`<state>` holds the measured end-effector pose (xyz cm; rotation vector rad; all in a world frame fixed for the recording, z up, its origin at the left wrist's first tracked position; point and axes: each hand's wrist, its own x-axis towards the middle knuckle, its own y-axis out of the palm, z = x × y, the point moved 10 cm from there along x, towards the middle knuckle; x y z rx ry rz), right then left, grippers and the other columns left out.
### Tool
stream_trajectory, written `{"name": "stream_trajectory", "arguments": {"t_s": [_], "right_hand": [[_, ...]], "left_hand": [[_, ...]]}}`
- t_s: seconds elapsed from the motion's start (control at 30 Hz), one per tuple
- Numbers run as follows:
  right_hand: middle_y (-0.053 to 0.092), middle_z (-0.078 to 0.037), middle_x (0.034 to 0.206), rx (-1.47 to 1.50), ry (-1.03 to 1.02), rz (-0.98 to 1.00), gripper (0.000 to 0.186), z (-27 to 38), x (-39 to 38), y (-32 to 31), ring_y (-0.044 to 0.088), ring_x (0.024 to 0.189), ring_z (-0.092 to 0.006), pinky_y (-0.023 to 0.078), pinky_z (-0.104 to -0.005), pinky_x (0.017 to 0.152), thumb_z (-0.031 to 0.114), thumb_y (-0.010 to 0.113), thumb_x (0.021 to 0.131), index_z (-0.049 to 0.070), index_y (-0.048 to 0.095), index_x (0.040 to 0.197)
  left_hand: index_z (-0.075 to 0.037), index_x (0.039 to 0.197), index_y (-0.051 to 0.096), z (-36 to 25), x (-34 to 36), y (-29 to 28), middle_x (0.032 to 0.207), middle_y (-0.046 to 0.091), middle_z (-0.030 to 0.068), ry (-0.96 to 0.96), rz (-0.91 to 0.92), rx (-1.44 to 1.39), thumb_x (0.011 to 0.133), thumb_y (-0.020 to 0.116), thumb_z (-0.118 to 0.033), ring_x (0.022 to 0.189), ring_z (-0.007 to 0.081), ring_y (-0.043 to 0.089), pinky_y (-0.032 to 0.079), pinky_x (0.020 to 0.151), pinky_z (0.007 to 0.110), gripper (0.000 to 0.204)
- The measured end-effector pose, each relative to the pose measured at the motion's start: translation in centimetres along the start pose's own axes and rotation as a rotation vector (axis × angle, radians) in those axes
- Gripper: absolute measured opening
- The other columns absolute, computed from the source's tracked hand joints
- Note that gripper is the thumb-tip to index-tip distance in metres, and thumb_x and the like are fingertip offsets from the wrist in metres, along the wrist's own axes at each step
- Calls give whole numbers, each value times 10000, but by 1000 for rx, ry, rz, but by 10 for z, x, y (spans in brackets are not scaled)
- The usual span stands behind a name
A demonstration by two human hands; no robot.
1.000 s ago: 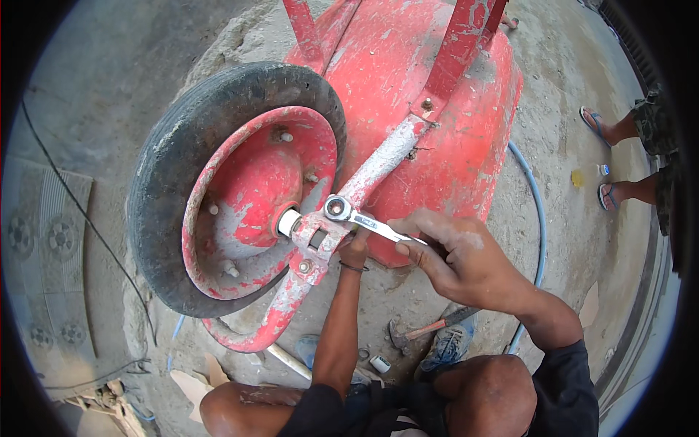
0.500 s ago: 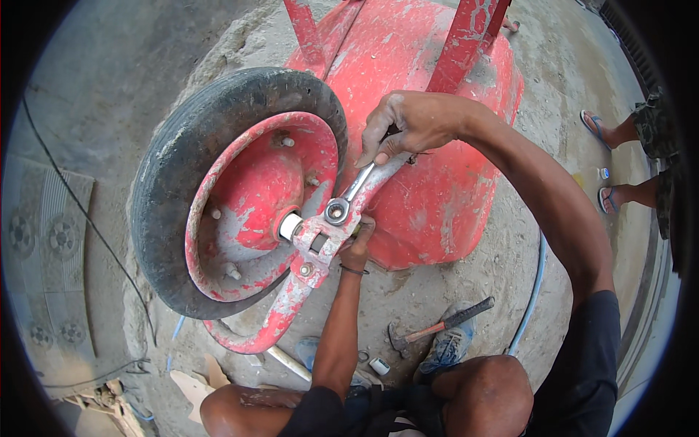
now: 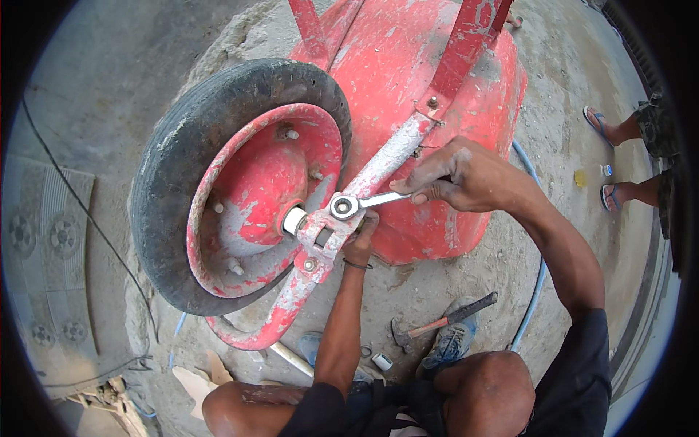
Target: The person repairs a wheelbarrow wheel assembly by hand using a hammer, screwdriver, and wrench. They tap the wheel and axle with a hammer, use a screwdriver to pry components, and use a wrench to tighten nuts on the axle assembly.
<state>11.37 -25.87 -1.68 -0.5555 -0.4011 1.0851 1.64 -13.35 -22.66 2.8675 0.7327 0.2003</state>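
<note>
Head view: an upturned red wheelbarrow [image 3: 437,95] lies on sandy ground, wheel [image 3: 240,182] facing up. The right hand [image 3: 466,178] has its grip clamped on the handle of a silver wrench [image 3: 364,202], whose ring end sits on the axle nut at the fork bracket [image 3: 320,240]. The left hand [image 3: 360,237] is tucked just under that bracket, fingers curled against its underside (can't tell if it's pinching the far nut or only bracing). I'd say keep the ring fully seated and square on the nut, swing in a flat arc, and hold firm underneath so the axle doesn't spin. A hammer [image 3: 444,320] lies on the ground near the knee.
</note>
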Motion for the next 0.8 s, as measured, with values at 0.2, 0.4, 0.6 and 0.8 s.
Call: {"name": "stream_trajectory", "arguments": {"t_s": [0.2,0.4,0.6,0.8], "right_hand": [[631,-181,790,105,331,-178,359,60,-72,70,606,680,-363,485,-369,614,45,635,807,40,571,1161],[516,-34,595,437,405,-214,210,20,-66,5,494,478,-121,421,-262,457,124,541,913,6,588,1081],[482,21,664,1208,57,-463,290,27,-36,-18,481,592,-83,472,-281,553,206,540,929,-28,542,1100],[663,-131,942,857,197,-489,585,-3,-33,-6,610,917,-127,481,-262,780,245,593,895,-21,348,1355]], "left_hand": [[10,991,548,14,0,-9,932,553,43,79,13,-23,820,578,-30,848,134,519,438,765,293,179],[-37,768,593,-6,2,-10,701,562,12,47,-179,-18,721,666,10,537,75,490,391,470,195,99],[-55,760,591,-16,5,-4,714,561,7,106,-80,49,726,673,-13,536,67,480,392,471,196,99],[-50,870,619,-10,3,-4,842,602,3,68,-6,9,795,641,-43,822,113,550,433,771,279,78]]}}
